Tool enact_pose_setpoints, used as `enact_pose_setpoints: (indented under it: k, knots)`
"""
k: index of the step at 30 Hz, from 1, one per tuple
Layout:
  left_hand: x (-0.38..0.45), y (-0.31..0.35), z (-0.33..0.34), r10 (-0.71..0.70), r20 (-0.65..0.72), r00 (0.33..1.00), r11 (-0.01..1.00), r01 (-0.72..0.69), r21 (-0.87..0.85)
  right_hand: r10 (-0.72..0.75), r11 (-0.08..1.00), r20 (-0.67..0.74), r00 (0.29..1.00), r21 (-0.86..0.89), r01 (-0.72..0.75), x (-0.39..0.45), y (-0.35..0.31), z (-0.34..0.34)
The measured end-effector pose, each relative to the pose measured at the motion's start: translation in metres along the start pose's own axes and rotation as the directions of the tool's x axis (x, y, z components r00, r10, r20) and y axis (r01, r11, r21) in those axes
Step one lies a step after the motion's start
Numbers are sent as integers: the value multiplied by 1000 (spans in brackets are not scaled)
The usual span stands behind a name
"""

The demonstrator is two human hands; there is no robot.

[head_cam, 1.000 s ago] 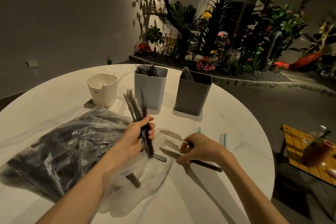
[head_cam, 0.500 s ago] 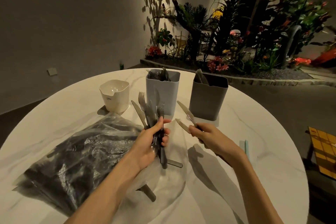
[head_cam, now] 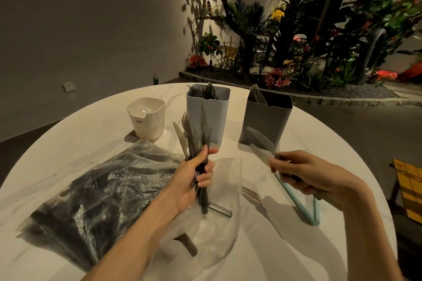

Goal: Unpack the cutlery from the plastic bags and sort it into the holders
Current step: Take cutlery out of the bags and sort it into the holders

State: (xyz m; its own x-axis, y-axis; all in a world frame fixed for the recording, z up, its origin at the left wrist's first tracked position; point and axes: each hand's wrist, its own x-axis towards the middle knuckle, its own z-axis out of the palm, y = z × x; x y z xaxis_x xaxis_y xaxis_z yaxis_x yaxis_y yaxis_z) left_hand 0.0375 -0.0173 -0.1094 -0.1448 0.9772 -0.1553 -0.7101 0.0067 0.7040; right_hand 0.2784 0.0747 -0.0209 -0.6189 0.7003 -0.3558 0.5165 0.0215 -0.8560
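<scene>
Head view: left hand [head_cam: 194, 180] grips a splayed cutlery bundle [head_cam: 194, 139], right hand [head_cam: 303, 173] pinches knives [head_cam: 260, 141]; either could slip onto the counter [head_cam: 274, 246].

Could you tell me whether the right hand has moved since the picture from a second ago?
Yes. The right hand has lifted its two knives off the table and carried them toward the dark grey holder.

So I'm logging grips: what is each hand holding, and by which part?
Left hand grips a bundle of cutlery by the handles; right hand holds two knives by their handles.
</scene>
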Motion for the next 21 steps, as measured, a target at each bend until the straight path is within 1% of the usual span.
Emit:
enact_pose_setpoints:
  k: [2, 3, 5, 7, 11, 13, 15, 17, 19, 21]
  knots:
    - [-1, 0, 2, -18, 31, 999, 1000, 17, 25, -108, 994, -102, 989, -16, 106, 11, -7, 11]
    - [-2, 0, 3, -37, 58, 998, 999, 35, 39, -159, 986, -173, 972, 18, 165, 20, -9, 21]
    - [-6, 0, 4, -86, 114, 990, 993, 77, 84, -213, 945, -288, 934, 183, 272, 39, -13, 44]
    - [-12, -1, 4, -143, 170, 975, 980, 115, 165, -221, 876, -352, 909, 339, 344, 54, -18, 66]
    - [-15, 0, 0, -254, 297, 920, 948, 176, 267, -183, 805, -450, 874, 442, 396, 67, -20, 82]
    - [-16, 2, 0, -292, 310, 905, 927, 187, 326, -146, 768, -524, 839, 475, 431, 67, -17, 76]
    - [-18, 1, 2, -319, 298, 900, 893, 180, 412, -103, 698, -593, 799, 529, 483, 65, -12, 66]
    - [-18, 0, 4, -333, 261, 906, 873, 192, 448, -48, 600, -651, 758, 588, 542, 62, -9, 55]
    - [-17, -1, 6, -322, 220, 921, 883, 208, 422, 10, 520, -686, 728, 625, 582, 61, -7, 47]
    - [-16, -1, 7, -306, 185, 934, 902, 222, 371, 52, 502, -680, 731, 651, 570, 61, -6, 43]
